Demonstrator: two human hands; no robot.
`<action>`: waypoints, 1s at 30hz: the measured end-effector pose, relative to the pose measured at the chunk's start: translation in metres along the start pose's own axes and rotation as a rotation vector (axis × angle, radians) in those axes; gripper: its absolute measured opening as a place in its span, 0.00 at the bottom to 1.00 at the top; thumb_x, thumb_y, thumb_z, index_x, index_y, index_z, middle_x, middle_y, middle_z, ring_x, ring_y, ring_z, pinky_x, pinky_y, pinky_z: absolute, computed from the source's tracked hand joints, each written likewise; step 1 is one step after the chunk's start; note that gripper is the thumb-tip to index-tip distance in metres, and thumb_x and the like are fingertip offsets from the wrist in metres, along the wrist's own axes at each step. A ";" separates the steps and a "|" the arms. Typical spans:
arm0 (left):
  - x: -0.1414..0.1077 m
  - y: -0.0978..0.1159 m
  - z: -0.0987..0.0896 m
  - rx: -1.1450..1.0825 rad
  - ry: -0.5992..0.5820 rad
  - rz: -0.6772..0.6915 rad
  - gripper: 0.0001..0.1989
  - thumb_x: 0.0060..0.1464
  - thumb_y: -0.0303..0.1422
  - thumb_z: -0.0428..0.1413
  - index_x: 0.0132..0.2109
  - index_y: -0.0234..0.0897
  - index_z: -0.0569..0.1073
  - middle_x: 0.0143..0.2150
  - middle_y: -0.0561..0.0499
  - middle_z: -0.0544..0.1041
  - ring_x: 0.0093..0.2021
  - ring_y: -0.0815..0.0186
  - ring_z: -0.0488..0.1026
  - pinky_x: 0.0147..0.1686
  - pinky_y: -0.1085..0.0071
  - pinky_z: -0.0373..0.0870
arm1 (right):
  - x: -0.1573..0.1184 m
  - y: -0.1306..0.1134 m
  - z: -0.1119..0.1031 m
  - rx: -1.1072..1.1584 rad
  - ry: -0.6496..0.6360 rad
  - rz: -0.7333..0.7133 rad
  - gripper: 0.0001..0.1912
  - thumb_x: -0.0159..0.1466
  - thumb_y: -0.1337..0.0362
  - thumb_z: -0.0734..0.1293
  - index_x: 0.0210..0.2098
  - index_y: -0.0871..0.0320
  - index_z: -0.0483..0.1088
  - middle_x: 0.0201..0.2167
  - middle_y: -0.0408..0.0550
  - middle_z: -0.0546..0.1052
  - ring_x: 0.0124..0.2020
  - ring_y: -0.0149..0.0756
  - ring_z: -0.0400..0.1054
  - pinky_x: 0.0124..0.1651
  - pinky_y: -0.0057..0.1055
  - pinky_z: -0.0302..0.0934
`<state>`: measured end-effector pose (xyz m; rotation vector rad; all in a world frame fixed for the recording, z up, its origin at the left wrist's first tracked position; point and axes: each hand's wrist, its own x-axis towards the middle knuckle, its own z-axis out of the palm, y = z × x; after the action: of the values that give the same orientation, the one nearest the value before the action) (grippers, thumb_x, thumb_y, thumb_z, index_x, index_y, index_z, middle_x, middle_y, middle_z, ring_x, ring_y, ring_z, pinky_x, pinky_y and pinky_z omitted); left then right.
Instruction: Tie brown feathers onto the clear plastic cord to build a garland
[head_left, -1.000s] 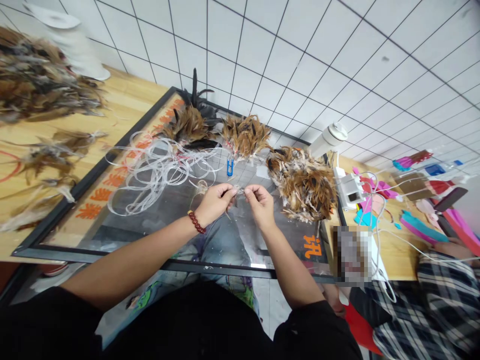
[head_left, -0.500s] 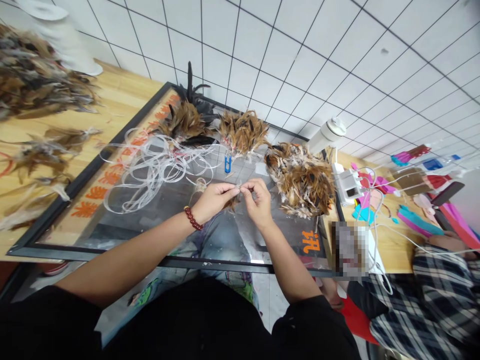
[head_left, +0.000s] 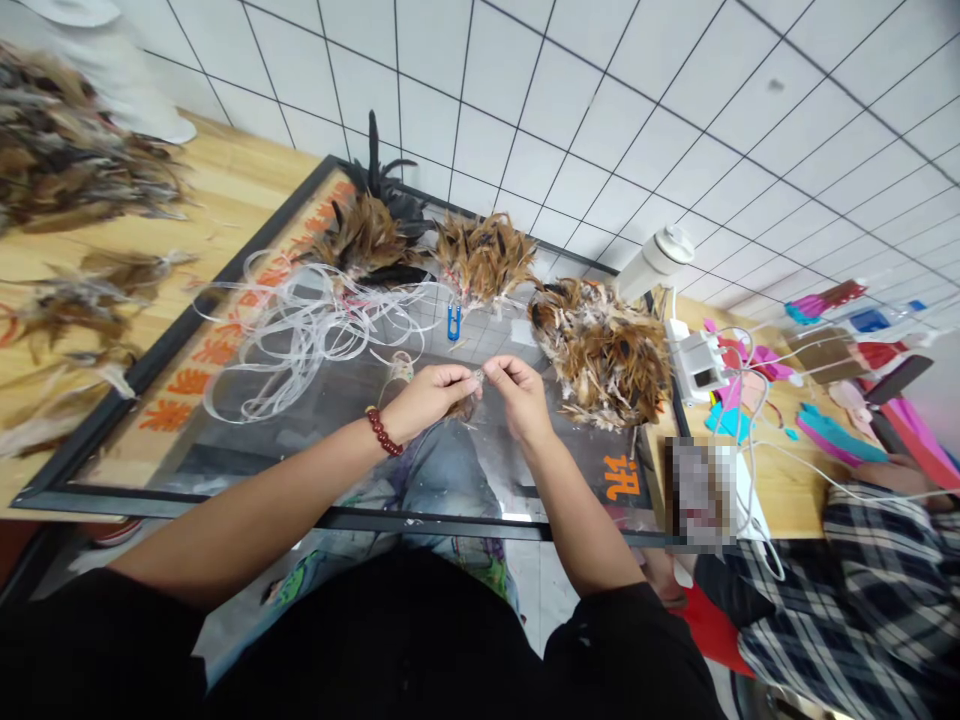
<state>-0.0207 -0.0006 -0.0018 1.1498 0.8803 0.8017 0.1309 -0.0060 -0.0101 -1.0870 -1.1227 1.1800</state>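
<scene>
Over the glass tabletop [head_left: 262, 465], my left hand [head_left: 424, 400] pinches a small brown feather [head_left: 463, 408] by its pale end, with the vane hanging below the fingers. My right hand [head_left: 523, 400] is closed in a pinch of thumb and forefinger right beside that end. What it grips is too fine to make out. Left of my hands lies a small spool [head_left: 401, 368], partly hidden. Blue thread snips [head_left: 454, 322] rest just beyond them, and a tangle of clear plastic strip [head_left: 300, 320] spreads to the left.
Brown feather bunches [head_left: 484, 255] and a larger feather pile [head_left: 600, 355] line the far side. A white bottle [head_left: 656, 262] stands behind. More feathers [head_left: 75, 150] cover the wooden table at left. Chargers and cables [head_left: 701, 360] lie right, near a person in a plaid sleeve [head_left: 862, 570].
My right hand has drawn slightly away from the left fingertips, opening a small gap. The left hand keeps its pinch on the feather. The view has shifted a little.
</scene>
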 end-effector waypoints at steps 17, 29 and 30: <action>-0.001 0.001 0.000 -0.125 -0.128 -0.001 0.15 0.49 0.41 0.59 0.27 0.33 0.70 0.21 0.49 0.73 0.21 0.70 0.68 0.24 0.74 0.65 | -0.001 -0.005 -0.002 -0.185 -0.139 -0.066 0.10 0.56 0.56 0.69 0.31 0.57 0.74 0.30 0.44 0.75 0.34 0.32 0.68 0.42 0.31 0.63; -0.001 0.017 0.001 -0.189 0.119 0.061 0.21 0.41 0.40 0.65 0.43 0.35 0.76 0.40 0.47 0.78 0.42 0.65 0.73 0.43 0.70 0.67 | 0.000 -0.007 -0.004 -0.245 0.068 -0.210 0.09 0.59 0.59 0.66 0.28 0.58 0.69 0.26 0.42 0.70 0.31 0.31 0.64 0.40 0.30 0.60; -0.001 0.016 0.001 -0.169 0.103 0.064 0.21 0.42 0.41 0.65 0.42 0.34 0.76 0.38 0.47 0.78 0.41 0.65 0.73 0.42 0.70 0.67 | -0.002 -0.009 -0.002 -0.314 0.065 -0.251 0.08 0.59 0.59 0.66 0.27 0.57 0.70 0.27 0.43 0.71 0.33 0.31 0.64 0.41 0.30 0.60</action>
<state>-0.0210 0.0019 0.0139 0.9990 0.8463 0.9760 0.1343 -0.0090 -0.0014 -1.1706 -1.3804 0.7835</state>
